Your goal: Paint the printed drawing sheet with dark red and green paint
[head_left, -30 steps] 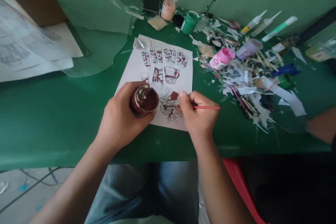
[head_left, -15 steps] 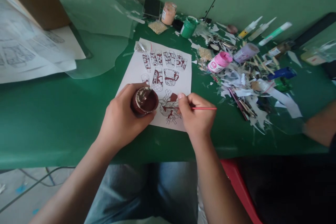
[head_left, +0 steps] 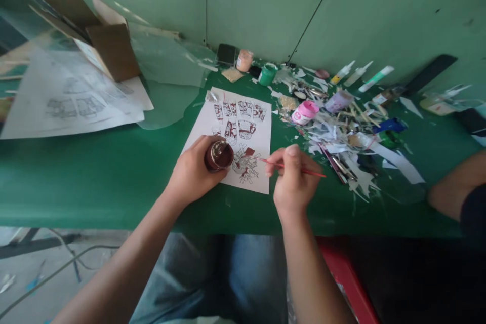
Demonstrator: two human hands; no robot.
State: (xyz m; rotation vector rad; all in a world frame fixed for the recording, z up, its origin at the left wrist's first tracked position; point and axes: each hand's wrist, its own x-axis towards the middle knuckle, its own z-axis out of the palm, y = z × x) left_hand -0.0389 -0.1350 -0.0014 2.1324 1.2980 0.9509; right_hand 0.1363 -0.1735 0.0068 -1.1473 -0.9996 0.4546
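My left hand [head_left: 195, 169] is wrapped round a jar of dark red-brown paint [head_left: 219, 156], its mouth uncovered and facing me. Beneath it lies a white sheet [head_left: 205, 119] printed with line drawings, several of them partly filled in dark red. Between the fingers of my right hand [head_left: 298, 177] is a thin red paintbrush [head_left: 309, 171]. Its tip points left, over the right part of the sheet beside the lowest drawing [head_left: 246, 164]; whether it touches the paper I cannot tell.
To the right spread paper scraps [head_left: 341, 147], a pink paint jar [head_left: 305, 112], a purple jar [head_left: 338, 101] and several tubes. A green jar [head_left: 268, 74] stands at the back. Leftward are a cardboard box [head_left: 114, 50] and more drawings [head_left: 34, 111]. Another person's arm [head_left: 453, 182] rests at right.
My right hand has drawn back to the right with the brush, uncovering more of the lowest drawing. My left hand keeps the jar over the sheet. The view has tilted up.
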